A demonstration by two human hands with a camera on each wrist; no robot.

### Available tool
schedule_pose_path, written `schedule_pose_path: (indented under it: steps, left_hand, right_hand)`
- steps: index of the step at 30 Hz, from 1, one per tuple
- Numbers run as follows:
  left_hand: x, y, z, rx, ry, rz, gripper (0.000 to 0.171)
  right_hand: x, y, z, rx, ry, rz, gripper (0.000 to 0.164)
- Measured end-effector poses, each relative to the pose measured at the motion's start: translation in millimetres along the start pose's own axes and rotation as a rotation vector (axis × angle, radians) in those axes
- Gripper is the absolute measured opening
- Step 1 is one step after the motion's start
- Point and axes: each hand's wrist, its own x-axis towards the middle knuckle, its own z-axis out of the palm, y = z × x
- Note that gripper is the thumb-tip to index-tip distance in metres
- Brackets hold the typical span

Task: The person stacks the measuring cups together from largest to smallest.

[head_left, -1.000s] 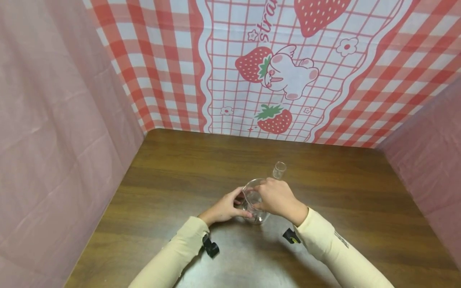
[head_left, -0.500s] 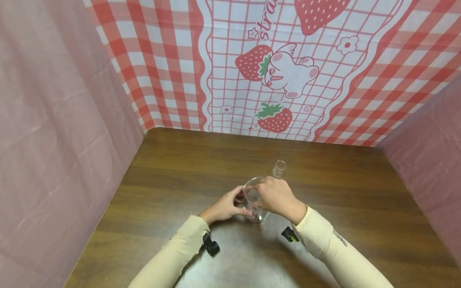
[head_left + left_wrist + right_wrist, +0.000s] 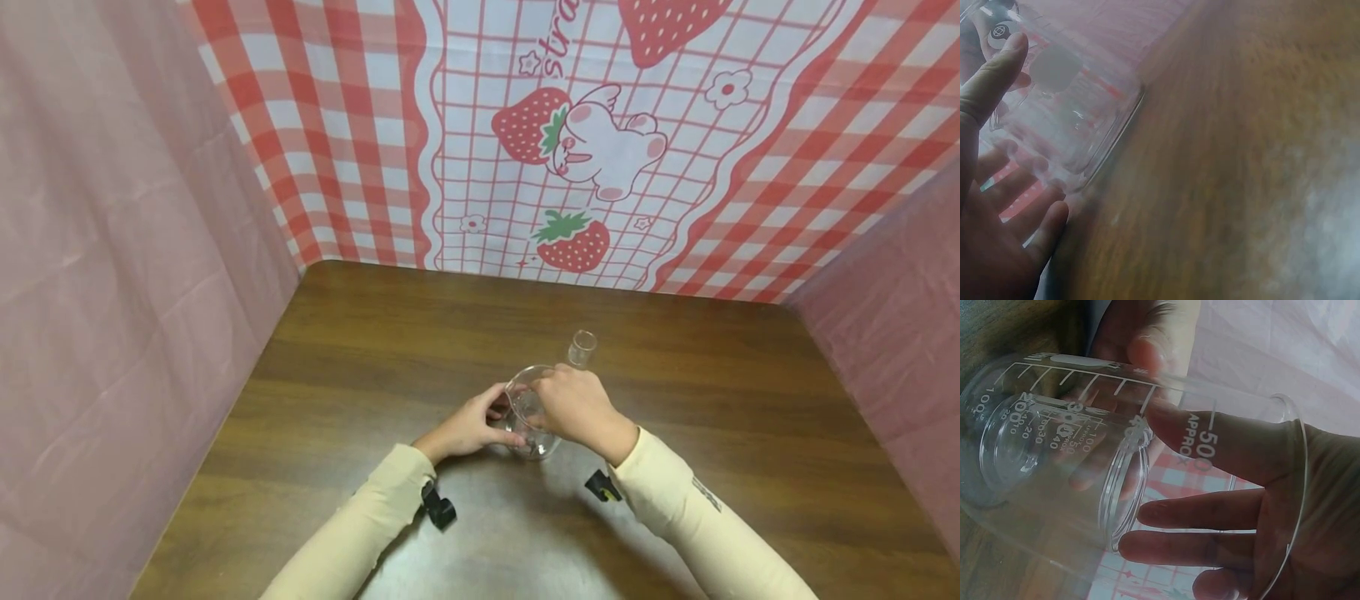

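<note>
Bkgd.: red/wht. gingham cloth (image 3: 360, 125) behind wood-grain table (image 3: 375, 333). Lg. clear-glass beaker (image 3: 529, 414), cylindrical, w/ printed scale, well in from table's side edges; L. hand (image 3: 467, 427) curled round its smooth wall. Nested inside: sm. glass beaker (image 3: 1063, 437), rim pinched by R. hand (image 3: 576, 406). Round-mouthed glass cup (image 3: 582, 348) nearer far edge.

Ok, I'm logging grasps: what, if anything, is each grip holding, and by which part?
The left grip holds the large graduated glass beaker by its side wall. Inside it, the right grip appears to pinch the smaller beaker by its rim.
</note>
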Motion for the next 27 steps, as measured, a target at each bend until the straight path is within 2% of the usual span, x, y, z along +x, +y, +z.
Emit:
schedule_pose_path:
  steps: [11,17,20,24,27]
  left_hand:
    - [-1.5,6.7,-1.4,0.045,-0.028,-0.008,0.082]
    - [1.0,14.3,3.5,0.157,0.004,-0.048,0.096]
    - [1.8,16.9,4.5,0.205,0.026,-0.056,0.098]
    - [2.0,17.7,4.7,0.203,0.028,-0.065,0.093]
    - [2.0,17.4,5.1,0.187,0.017,-0.086,0.092]
  right_hand:
    - [-0.2,-0.2,0.2,0.001,-0.003,0.000,0.039]
    - [-0.7,1.0,1.6,0.004,0.024,0.006,0.038]
    - [-0.2,1.2,1.7,0.010,0.021,0.013,0.040]
    - [-0.2,1.5,1.4,0.041,-0.004,0.042,0.038]
    - [-1.2,3.0,1.4,0.087,0.010,0.061,0.034]
